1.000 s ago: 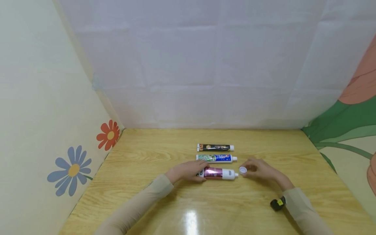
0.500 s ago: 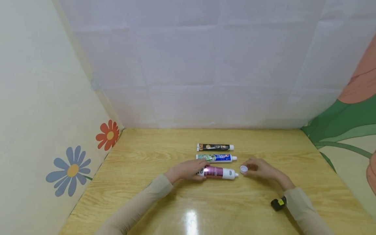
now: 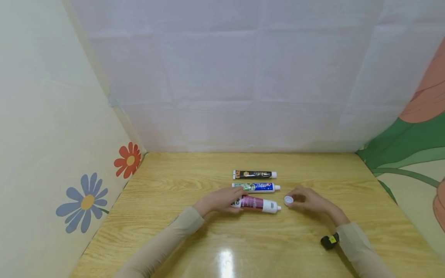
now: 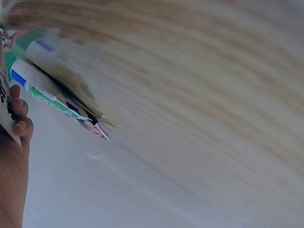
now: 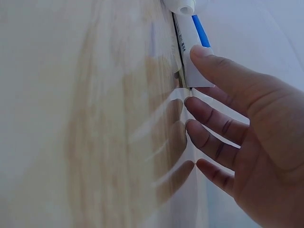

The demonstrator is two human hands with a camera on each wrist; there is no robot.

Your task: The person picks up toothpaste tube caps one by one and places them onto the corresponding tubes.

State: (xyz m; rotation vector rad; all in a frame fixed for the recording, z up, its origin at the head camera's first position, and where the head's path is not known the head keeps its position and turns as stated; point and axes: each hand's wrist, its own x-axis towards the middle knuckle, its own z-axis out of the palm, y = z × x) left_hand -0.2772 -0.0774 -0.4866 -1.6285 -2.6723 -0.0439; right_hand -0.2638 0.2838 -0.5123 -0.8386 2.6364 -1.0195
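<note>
My left hand (image 3: 222,200) grips the flat end of a maroon and white toothpaste tube (image 3: 255,203), which lies on the table with its bare white nozzle pointing right. In the left wrist view, the fingers (image 4: 21,114) curl round the tube's pale end. My right hand (image 3: 311,200) pinches a round white cap (image 3: 288,200) between thumb and forefinger, just right of the nozzle and apart from it. The right wrist view shows its other fingertips (image 5: 192,126) at the table surface, with the white nozzle (image 5: 186,8) above.
Behind the maroon tube lie a blue and green toothpaste tube (image 3: 255,187) and a black tube (image 3: 255,175), both with white caps on the right. The wooden table (image 3: 264,247) meets a white sheet (image 3: 250,127) at the back. A black wrist device (image 3: 329,241) hangs by the right sleeve.
The maroon tube has shifted slightly left, its nozzle end tilting a little nearer. The cap has moved very slightly right, widening the gap. Both hands keep their hold.
</note>
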